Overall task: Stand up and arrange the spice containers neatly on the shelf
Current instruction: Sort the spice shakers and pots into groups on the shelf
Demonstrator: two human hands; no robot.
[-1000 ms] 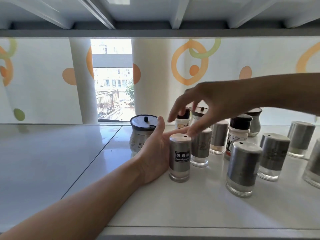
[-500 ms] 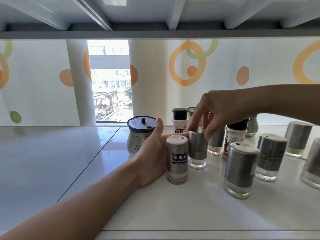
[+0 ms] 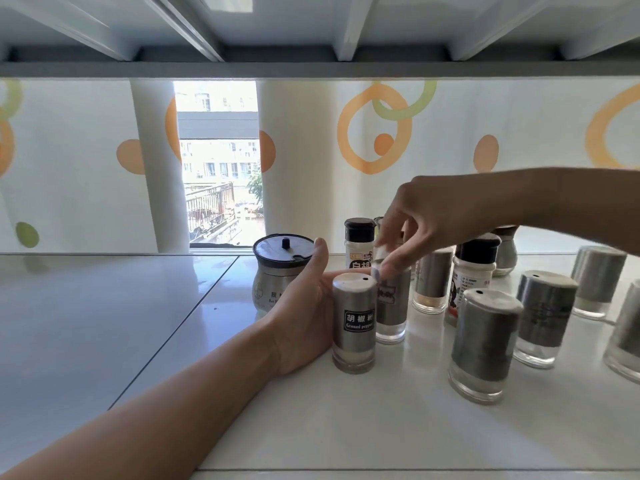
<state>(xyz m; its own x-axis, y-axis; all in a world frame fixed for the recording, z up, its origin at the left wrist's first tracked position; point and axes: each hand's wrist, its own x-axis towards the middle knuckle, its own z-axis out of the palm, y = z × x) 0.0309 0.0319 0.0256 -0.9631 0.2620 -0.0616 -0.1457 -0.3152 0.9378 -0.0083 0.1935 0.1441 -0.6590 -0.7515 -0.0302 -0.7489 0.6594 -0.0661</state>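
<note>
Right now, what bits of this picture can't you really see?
Head view:
- Fingers of the left hand: hidden behind the ground pepper shaker.
- Label on the silver shaker that the right hand pinches: motion-blurred.
- Label on the round steel jar: partly covered by the left hand.
- The far-right shaker: cut off by the frame edge.

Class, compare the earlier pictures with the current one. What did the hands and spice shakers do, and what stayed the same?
The right hand came down from a spread reach and now pinches the cap of the rear shaker, seemingly nudging it slightly closer to the ground pepper shaker. The left hand stayed flat against the ground pepper shaker, which kept its place.
</note>
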